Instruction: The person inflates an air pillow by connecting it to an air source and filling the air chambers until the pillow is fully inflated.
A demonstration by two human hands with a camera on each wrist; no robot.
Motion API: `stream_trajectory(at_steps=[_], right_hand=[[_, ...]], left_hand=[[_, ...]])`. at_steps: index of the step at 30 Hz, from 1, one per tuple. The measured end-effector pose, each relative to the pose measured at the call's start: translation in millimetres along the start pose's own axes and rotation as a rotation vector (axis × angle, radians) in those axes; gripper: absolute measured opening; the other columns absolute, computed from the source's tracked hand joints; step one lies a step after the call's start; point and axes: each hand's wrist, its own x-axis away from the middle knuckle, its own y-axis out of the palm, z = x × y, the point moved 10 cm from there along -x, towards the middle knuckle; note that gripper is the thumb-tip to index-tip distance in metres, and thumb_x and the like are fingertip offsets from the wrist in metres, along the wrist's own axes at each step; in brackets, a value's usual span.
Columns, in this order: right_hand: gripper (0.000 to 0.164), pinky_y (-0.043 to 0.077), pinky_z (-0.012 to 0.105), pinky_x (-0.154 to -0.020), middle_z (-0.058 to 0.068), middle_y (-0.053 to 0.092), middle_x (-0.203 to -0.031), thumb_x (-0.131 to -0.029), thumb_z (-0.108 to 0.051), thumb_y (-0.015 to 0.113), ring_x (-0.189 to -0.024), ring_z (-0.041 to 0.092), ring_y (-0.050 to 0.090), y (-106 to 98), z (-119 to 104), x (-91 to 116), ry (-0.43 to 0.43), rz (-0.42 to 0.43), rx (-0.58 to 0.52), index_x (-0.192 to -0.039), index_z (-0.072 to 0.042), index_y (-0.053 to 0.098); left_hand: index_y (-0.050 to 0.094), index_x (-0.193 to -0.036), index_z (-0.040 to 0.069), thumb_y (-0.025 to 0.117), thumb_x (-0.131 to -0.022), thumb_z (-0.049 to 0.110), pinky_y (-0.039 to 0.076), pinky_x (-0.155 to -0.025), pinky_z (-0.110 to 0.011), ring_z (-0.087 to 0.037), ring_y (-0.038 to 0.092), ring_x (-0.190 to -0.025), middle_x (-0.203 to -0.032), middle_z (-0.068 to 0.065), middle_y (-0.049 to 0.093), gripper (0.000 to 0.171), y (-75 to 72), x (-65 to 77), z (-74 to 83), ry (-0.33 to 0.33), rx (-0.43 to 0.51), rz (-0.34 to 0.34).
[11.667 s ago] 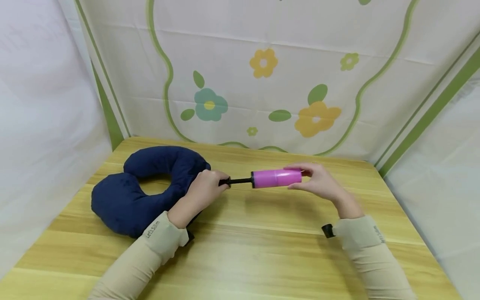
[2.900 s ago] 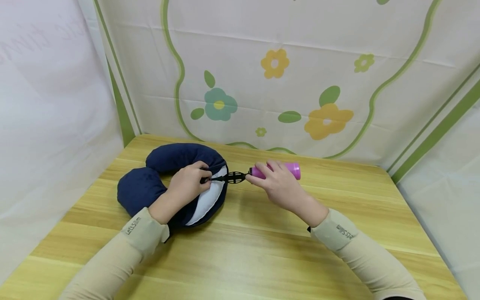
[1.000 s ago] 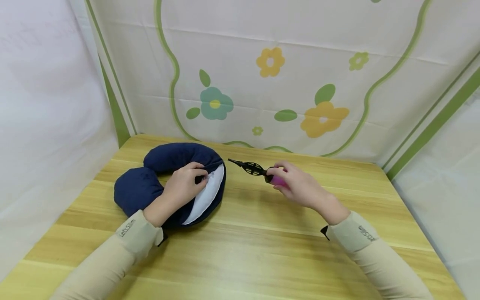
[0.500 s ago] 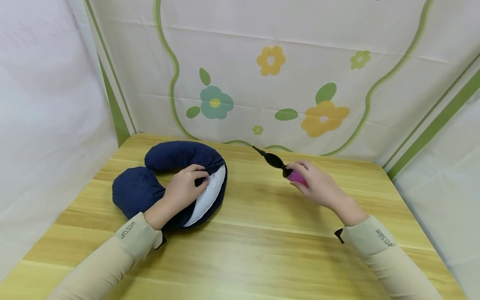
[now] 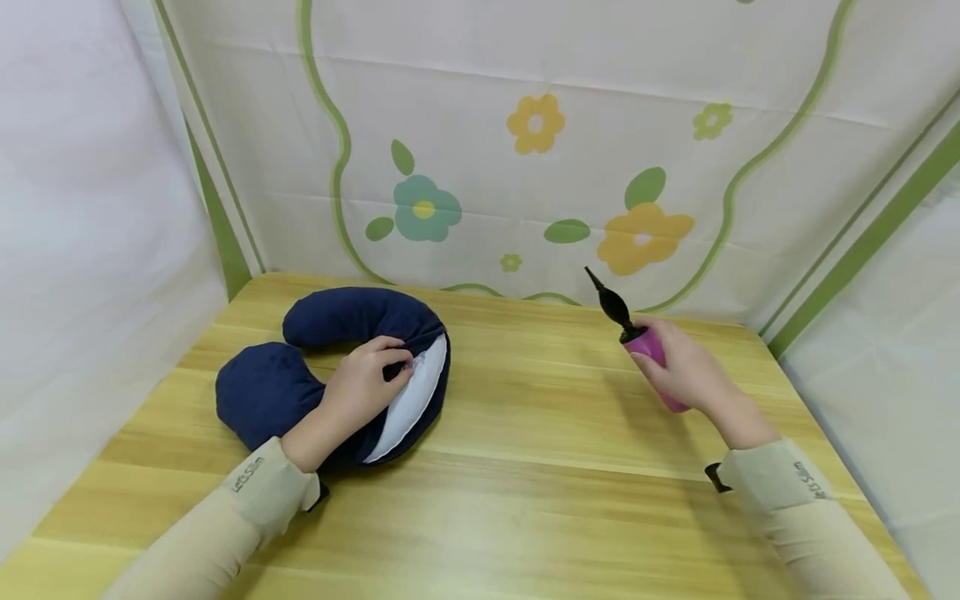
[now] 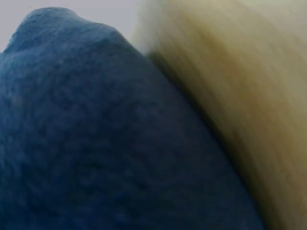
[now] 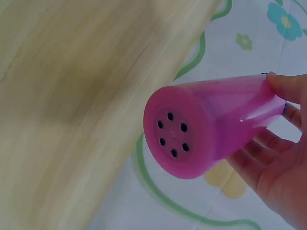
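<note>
A navy U-shaped neck pillow (image 5: 262, 387) lies on the left of the table, its cover parted over a white inner bladder (image 5: 414, 404). My left hand (image 5: 362, 379) pinches the pillow at the edge of that opening; what exactly sits between thumb and fingers is partly hidden. Navy plush (image 6: 96, 134) fills most of the left wrist view. Over the right side, my right hand (image 5: 693, 371) grips a pink hand pump (image 5: 647, 343), its black nozzle tilted up and leftward, apart from the pillow. The pump's holed end (image 7: 172, 134) faces the right wrist camera.
The wood-grain table (image 5: 495, 508) runs back to a white curtain (image 5: 465, 75) printed with flowers. More white cloth (image 5: 82, 250) hangs along the left side and the right side.
Earlier the nozzle was at the pillow's opening; the right hand has since drawn the pump away rightward and tipped its nozzle upward. The left hand stays at the opening.
</note>
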Motion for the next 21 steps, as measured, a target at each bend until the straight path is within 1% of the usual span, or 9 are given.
stream_trajectory(at_steps=[3, 6, 9, 11, 16, 21], right_hand=[[0.057, 0.054, 0.059, -0.077, 0.033, 0.051, -0.134, -0.107, -0.027, 0.057, -0.106, 0.047, 0.06, 0, 20, 2, 0.091, -0.039, -0.033, -0.153, -0.002, 0.036], [0.06, 0.055, 0.055, -0.073, 0.035, 0.051, -0.132, -0.107, -0.031, 0.055, -0.103, 0.047, 0.06, -1, 37, 3, 0.152, -0.059, -0.045, -0.153, -0.001, 0.034], [0.06, 0.054, 0.048, -0.067, 0.035, 0.053, -0.126, -0.107, -0.033, 0.056, -0.095, 0.043, 0.061, 1, 50, 3, 0.19, -0.082, -0.048, -0.153, -0.003, 0.033], [0.06, 0.053, 0.046, -0.067, 0.035, 0.054, -0.123, -0.106, -0.033, 0.056, -0.094, 0.041, 0.061, 3, 60, 5, 0.215, -0.099, -0.041, -0.153, -0.002, 0.033], [0.06, 0.053, 0.048, -0.069, 0.037, 0.054, -0.121, -0.105, -0.032, 0.057, -0.095, 0.043, 0.061, 5, 83, 12, 0.256, -0.118, -0.011, -0.149, 0.003, 0.034], [0.061, 0.051, 0.052, -0.071, 0.041, 0.052, -0.122, -0.104, -0.032, 0.058, -0.095, 0.046, 0.06, 9, 98, 17, 0.272, -0.137, 0.013, -0.147, 0.004, 0.034]], left_hand=[[0.08, -0.106, 0.005, 0.08, -0.089, 0.011, 0.057, -0.088, -0.048, -0.034, 0.068, -0.108, -0.122, -0.015, 0.069, 0.018, 0.0, 0.9, 1.3, 0.0, 0.011, -0.003], [0.08, -0.105, 0.006, 0.08, -0.089, 0.01, 0.057, -0.087, -0.049, -0.035, 0.068, -0.108, -0.122, -0.015, 0.069, 0.017, -1.5, 1.1, 1.4, -0.002, 0.015, 0.002], [0.08, -0.104, 0.006, 0.081, -0.088, 0.009, 0.057, -0.087, -0.048, -0.035, 0.068, -0.108, -0.122, -0.015, 0.069, 0.016, -3.0, 2.7, 0.3, -0.007, 0.01, 0.01], [0.08, -0.105, 0.006, 0.081, -0.088, 0.009, 0.057, -0.087, -0.048, -0.034, 0.068, -0.107, -0.122, -0.015, 0.069, 0.017, -2.4, 2.4, 0.0, -0.005, 0.007, 0.01], [0.08, -0.105, 0.006, 0.08, -0.089, 0.009, 0.057, -0.088, -0.048, -0.034, 0.068, -0.108, -0.122, -0.015, 0.069, 0.017, -0.3, 0.7, 1.7, 0.001, 0.004, -0.003], [0.08, -0.105, 0.005, 0.079, -0.09, 0.009, 0.056, -0.089, -0.049, -0.034, 0.068, -0.109, -0.122, -0.016, 0.069, 0.015, -0.2, 1.5, 2.4, 0.001, 0.011, -0.005]])
